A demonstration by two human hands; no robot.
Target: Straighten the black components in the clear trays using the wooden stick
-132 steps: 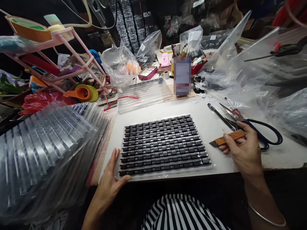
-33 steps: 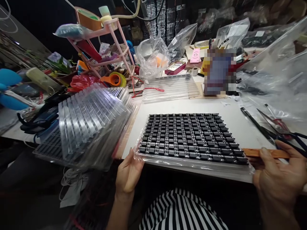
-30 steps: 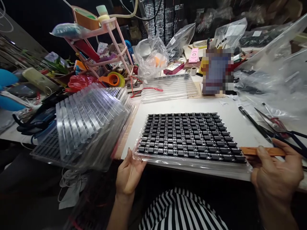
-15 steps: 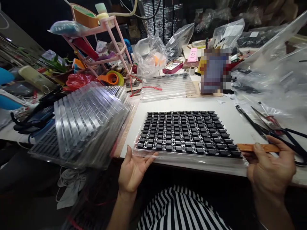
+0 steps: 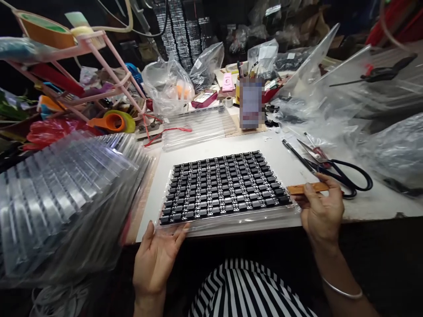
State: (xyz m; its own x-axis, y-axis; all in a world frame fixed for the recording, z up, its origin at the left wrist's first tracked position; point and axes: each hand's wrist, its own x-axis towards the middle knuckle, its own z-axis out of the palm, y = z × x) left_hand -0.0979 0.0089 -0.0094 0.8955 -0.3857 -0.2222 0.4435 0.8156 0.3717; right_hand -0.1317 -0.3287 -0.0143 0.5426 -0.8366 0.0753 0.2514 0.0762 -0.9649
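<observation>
Rows of small black chip boards (image 5: 221, 185) lie in a clear plastic tray (image 5: 244, 218) on the white work surface (image 5: 280, 163). At the tray's near left corner, my left hand (image 5: 158, 257) is palm up with fingers apart, its fingertips partly under the edge. An orange-brown strip (image 5: 307, 188) is gripped between the thumb and fingers of my right hand (image 5: 322, 211). The strip's left end meets the tray's right side, close to the last chips.
Clear trays are stacked at left (image 5: 76, 189), others lie behind (image 5: 198, 125). Scissors (image 5: 343, 171) and a black pen-like tool (image 5: 297, 154) lie at right. A pink rack (image 5: 112, 92) stands back left, plastic bags (image 5: 393, 145) at right.
The view has turned right, so the tray, both hands and the table items appear further left. My right hand still holds the strip, and my left hand stays at the tray's near left corner.
</observation>
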